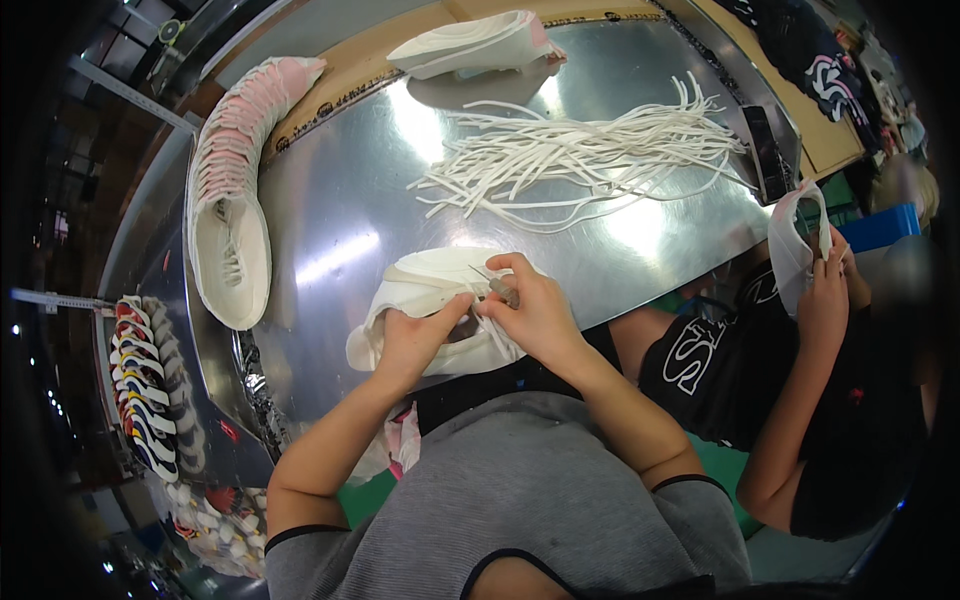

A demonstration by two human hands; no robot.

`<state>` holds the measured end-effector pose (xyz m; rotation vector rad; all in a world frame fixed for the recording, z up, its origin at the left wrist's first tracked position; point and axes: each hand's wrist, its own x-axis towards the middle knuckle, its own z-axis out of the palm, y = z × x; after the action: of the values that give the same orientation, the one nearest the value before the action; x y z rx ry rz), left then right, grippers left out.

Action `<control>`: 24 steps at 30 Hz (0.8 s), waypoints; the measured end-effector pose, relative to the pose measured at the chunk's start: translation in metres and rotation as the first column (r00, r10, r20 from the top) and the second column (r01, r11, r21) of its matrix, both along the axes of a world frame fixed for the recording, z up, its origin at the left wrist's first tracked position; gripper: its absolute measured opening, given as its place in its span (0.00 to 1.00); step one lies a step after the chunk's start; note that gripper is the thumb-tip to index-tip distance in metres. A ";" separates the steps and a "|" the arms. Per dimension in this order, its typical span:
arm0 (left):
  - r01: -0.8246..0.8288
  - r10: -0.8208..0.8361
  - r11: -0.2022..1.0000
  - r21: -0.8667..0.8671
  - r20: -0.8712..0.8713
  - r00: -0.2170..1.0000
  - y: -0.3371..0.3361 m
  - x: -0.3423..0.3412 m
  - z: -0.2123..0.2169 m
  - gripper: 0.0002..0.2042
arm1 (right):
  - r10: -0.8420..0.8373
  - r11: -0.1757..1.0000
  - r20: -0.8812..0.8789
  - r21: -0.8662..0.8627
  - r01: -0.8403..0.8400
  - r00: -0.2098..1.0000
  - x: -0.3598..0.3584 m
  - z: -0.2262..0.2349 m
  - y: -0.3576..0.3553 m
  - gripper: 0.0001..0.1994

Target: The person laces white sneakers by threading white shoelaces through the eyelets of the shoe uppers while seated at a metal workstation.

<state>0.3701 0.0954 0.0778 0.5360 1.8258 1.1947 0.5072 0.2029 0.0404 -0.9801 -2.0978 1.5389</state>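
Observation:
A white shoe upper (408, 290) lies at the table's near edge, in front of my body. My left hand (418, 335) grips it by the opening, thumb at the eyelet edge. In my right hand (535, 310) is a small awl-like tool (505, 291) with a stubby handle and a thin metal shaft, held beside the eyelets. Its exact tip shape is too small to tell. White lace ends (496, 335) hang by the upper under my right fingers. Farther back lies a loose pile of white laces (590, 160).
A long row of nested white and pink uppers (230, 150) curves along the left. Another white upper (470, 45) rests at the back of the metal table (340, 200). A dark flat object (766, 155) is at the right edge. A co-worker's hands (832, 275) hold a white piece (793, 245).

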 end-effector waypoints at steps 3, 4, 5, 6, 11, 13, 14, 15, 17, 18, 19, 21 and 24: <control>-0.006 0.011 0.990 0.138 -0.034 0.999 -0.002 0.003 -0.008 0.15 | 0.055 0.998 0.011 0.034 -0.055 0.998 0.001 0.006 0.001 0.20; -0.013 0.017 0.991 0.132 -0.030 0.999 -0.002 0.004 -0.009 0.15 | 0.057 0.998 0.015 0.026 -0.057 0.998 0.002 0.009 0.001 0.19; -0.015 0.023 0.991 0.135 -0.053 0.998 -0.002 0.006 -0.008 0.15 | 0.061 0.998 0.019 0.020 -0.061 0.998 0.004 0.009 -0.001 0.19; -0.017 0.028 0.990 0.141 -0.079 0.997 -0.002 0.006 -0.008 0.15 | 0.060 0.998 -0.025 0.021 -0.060 0.998 0.006 0.009 -0.002 0.18; 0.007 0.017 0.983 0.183 -0.131 0.991 -0.007 0.003 -0.014 0.16 | 0.051 0.997 -0.153 -0.051 -0.060 0.987 0.024 0.017 -0.003 0.13; 0.027 -0.002 0.986 0.166 -0.149 0.989 -0.008 0.001 -0.021 0.16 | 0.124 0.991 -0.089 0.052 -0.120 0.988 0.029 0.025 0.000 0.09; 0.012 0.012 0.985 0.173 -0.138 0.990 -0.008 0.001 -0.024 0.16 | 0.122 0.992 -0.084 0.053 -0.118 0.989 0.028 0.024 0.000 0.09; -0.001 0.025 0.983 0.183 -0.129 0.991 -0.008 0.001 -0.025 0.15 | 0.135 0.984 -0.060 0.123 -0.126 0.989 0.026 0.023 0.002 0.08; 0.031 -0.006 0.982 0.187 -0.134 0.991 -0.009 -0.001 -0.024 0.15 | 0.144 0.972 -0.031 0.195 -0.135 0.989 0.025 0.025 0.005 0.08; 0.059 -0.033 0.981 0.186 -0.140 0.990 -0.010 -0.001 -0.025 0.14 | 0.164 0.966 -0.009 0.205 -0.159 0.986 0.024 0.026 0.007 0.07; 0.058 -0.032 0.981 0.187 -0.136 0.990 -0.010 -0.001 -0.024 0.14 | 0.185 0.959 0.012 0.215 -0.183 0.983 0.024 0.026 0.009 0.07; 0.050 -0.027 0.985 0.167 -0.136 0.990 -0.010 -0.001 -0.023 0.13 | 0.189 0.960 0.018 0.208 -0.188 0.982 0.021 0.027 0.011 0.07; 0.012 0.011 0.973 0.232 -0.099 0.995 -0.009 -0.001 -0.025 0.13 | 0.168 0.972 0.015 0.164 -0.168 0.986 0.024 0.026 0.009 0.07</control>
<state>0.3696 0.0862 0.0526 0.7398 1.7785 1.4134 0.5313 0.2121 0.0663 -0.7617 -2.3177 1.4117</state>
